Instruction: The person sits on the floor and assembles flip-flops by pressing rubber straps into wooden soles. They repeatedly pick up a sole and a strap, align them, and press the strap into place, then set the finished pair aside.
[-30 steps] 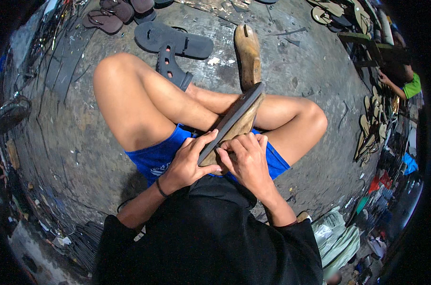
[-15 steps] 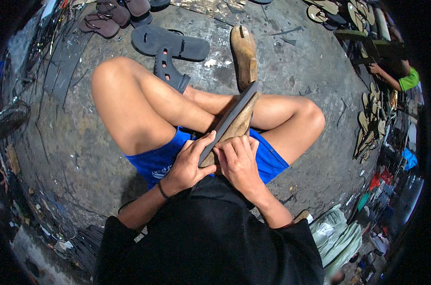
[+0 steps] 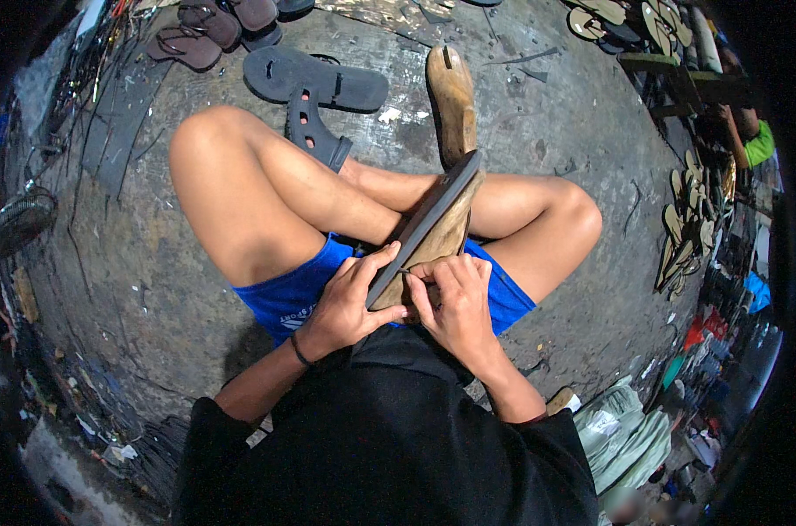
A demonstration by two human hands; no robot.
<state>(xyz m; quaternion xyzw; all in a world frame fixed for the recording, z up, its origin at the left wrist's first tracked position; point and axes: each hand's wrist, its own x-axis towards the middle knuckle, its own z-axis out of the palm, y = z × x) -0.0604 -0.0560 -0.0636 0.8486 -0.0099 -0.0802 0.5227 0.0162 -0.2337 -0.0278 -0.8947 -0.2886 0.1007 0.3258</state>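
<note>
A dark sandal sole lies tilted against a wooden shoe last, and both rest over my lap between my bent legs. My left hand clasps their near end, fingers along the sole's outer face and thumb across the wood. At the sole's inner edge, beside the last, my right hand is closed in a pinch. A small dark bit shows at its fingertips, too small to name. A second wooden last lies on the floor just past the sole's far tip.
Beyond my legs lies a large dark sandal sole, near the grey clog on my foot. Brown sandals sit at far left, tan sandals at right. Another person's arm shows at far right. A pale green cloth lies at lower right.
My right hand has shifted slightly right, its fingertips drawn a little off the sole's edge, baring more of the last. The left hand keeps its hold. The other person's arm has moved.
</note>
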